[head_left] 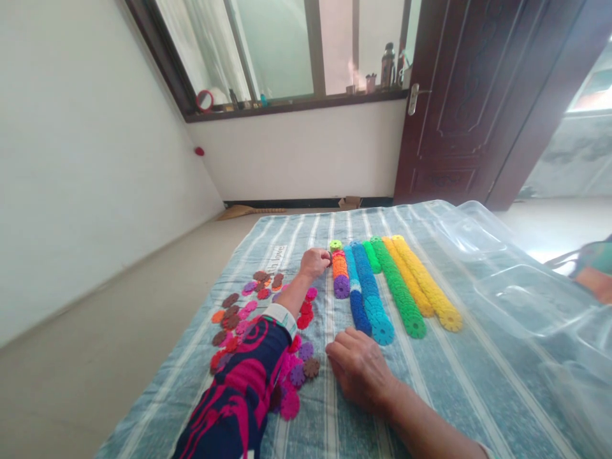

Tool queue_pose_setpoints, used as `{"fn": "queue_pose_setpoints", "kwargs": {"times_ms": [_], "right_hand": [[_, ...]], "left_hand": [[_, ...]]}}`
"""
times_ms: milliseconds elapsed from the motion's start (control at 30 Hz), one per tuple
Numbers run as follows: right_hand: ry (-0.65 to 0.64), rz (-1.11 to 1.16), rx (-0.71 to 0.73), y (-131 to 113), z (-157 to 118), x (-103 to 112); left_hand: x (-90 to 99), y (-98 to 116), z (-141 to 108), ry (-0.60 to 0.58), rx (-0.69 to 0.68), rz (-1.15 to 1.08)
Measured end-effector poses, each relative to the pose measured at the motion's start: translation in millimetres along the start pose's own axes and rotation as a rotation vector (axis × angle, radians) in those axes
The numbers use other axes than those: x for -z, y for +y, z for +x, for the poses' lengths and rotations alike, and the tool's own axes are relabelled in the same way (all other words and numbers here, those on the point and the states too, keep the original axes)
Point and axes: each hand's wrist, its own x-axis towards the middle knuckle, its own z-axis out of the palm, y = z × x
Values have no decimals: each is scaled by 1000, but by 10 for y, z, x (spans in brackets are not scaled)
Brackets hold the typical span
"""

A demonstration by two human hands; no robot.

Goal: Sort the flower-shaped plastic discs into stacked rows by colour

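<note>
My left hand (315, 262) reaches out over the cloth, its fingers pinched together beside the top of a short row of overlapping notched plastic discs in light green, orange and purple (340, 287). A dark bit shows at the fingertips, too small to name. Nearer to me, my right hand (361, 370) rests on the cloth with curled fingers; their undersides are hidden. Just beyond it lie overlapping rows of blue discs (367, 280), green discs (401, 296) and yellow discs (430, 287). Loose pink, red, purple and brown discs (290, 405) are scattered around and under my left forearm.
Clear plastic containers (521, 299) stand along the right side of the striped cloth (444, 395). At the far right edge, part of another person (595, 277) shows. Beyond the table are a wooden door (459, 95) and a window sill (296, 105) with small items.
</note>
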Motion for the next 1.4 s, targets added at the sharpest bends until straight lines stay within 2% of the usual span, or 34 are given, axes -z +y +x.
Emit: {"fn": "queue_pose_setpoints", "kwargs": {"times_ms": [233, 400, 633, 867, 1033, 1233, 1400], "right_hand": [[21, 6, 13, -4, -1, 8], [25, 4, 12, 0, -6, -2], [39, 12, 14, -4, -5, 0], [33, 10, 19, 5, -2, -7], [11, 6, 21, 15, -5, -3], [5, -15, 12, 21, -12, -9], [-12, -28, 17, 25, -11, -11]], "left_hand": [[-92, 41, -63, 85, -83, 217], [-127, 37, -121, 117, -84, 236], [-117, 35, -147, 58, -79, 194], [-121, 28, -163, 80, -85, 208], [74, -105, -238, 112, -25, 265], [445, -375, -469, -21, 75, 333], [534, -415, -644, -96, 106, 342]]}}
